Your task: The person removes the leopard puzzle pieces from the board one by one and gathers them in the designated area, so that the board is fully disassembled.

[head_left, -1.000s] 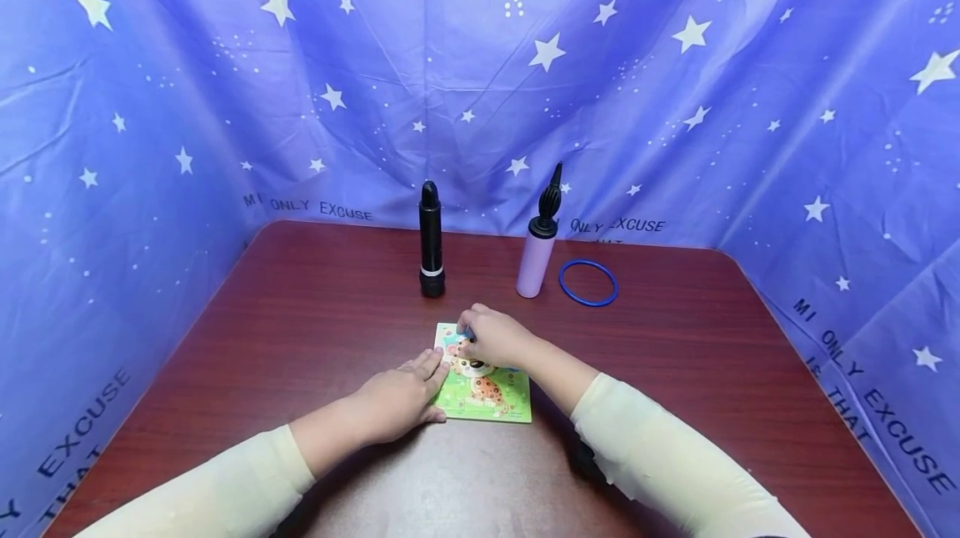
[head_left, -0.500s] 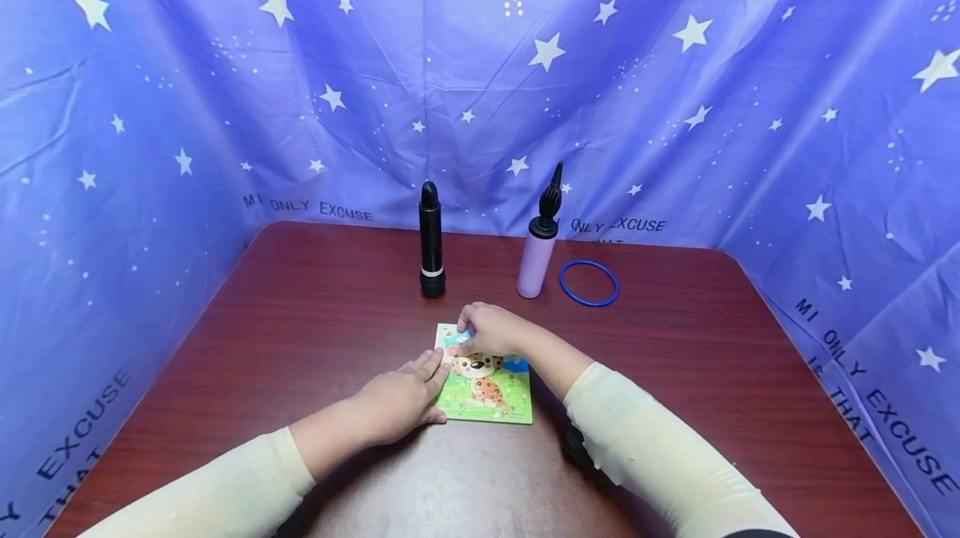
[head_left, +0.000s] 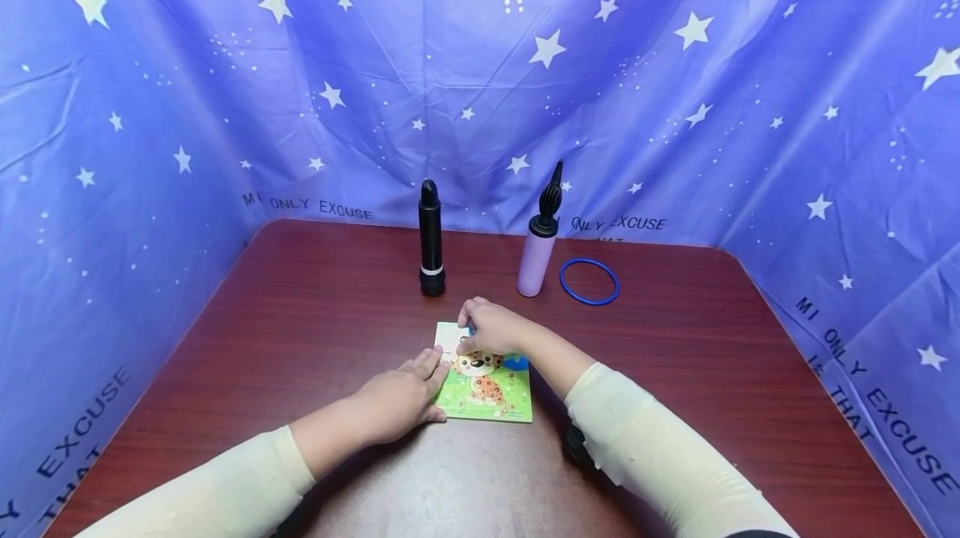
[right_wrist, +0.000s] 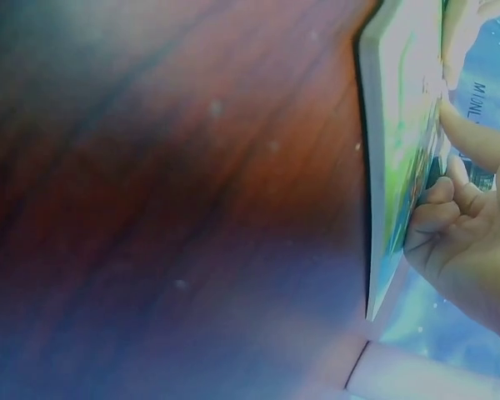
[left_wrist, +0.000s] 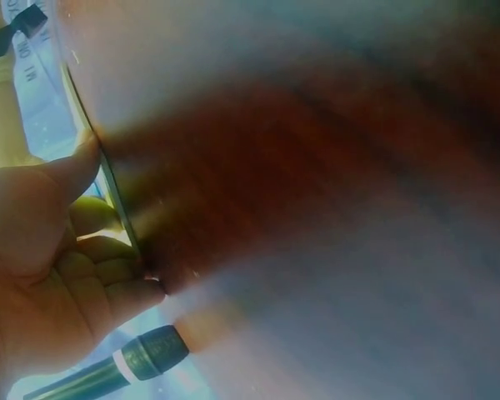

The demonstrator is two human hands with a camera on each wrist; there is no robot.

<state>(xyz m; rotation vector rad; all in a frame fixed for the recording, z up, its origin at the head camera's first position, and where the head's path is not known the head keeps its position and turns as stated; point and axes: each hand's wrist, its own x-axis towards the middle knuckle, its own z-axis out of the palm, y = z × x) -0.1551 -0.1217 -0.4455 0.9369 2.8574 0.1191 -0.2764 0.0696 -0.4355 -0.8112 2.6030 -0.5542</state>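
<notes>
A flat picture puzzle (head_left: pixel 495 404) of a spotted leopard cub on green grass lies mid-table. Its top left corner shows a bare white patch (head_left: pixel 447 338). My left hand (head_left: pixel 393 404) rests along the board's left edge, fingertips on the rim and thumb near the lower corner. Over the upper part of the board, my right hand (head_left: pixel 495 331) pinches a puzzle piece between thumb and forefinger; the fingers mostly hide it. The right wrist view shows that hand (right_wrist: pixel 471 225) close over the board (right_wrist: pixel 392 167), thumb reaching toward its face.
Behind the board stand a black pump-like tube (head_left: pixel 431 242) with a white band and a purple hand pump (head_left: pixel 536 258) with a black nozzle. A blue ring (head_left: pixel 589 282) lies right of it. Starry blue cloth (head_left: pixel 480 62) surrounds the table's back and sides.
The printed top left corner of the puzzle has come away, baring white underneath. My right hand has pinched the piece and shifted slightly upward; my left hand stays put.
</notes>
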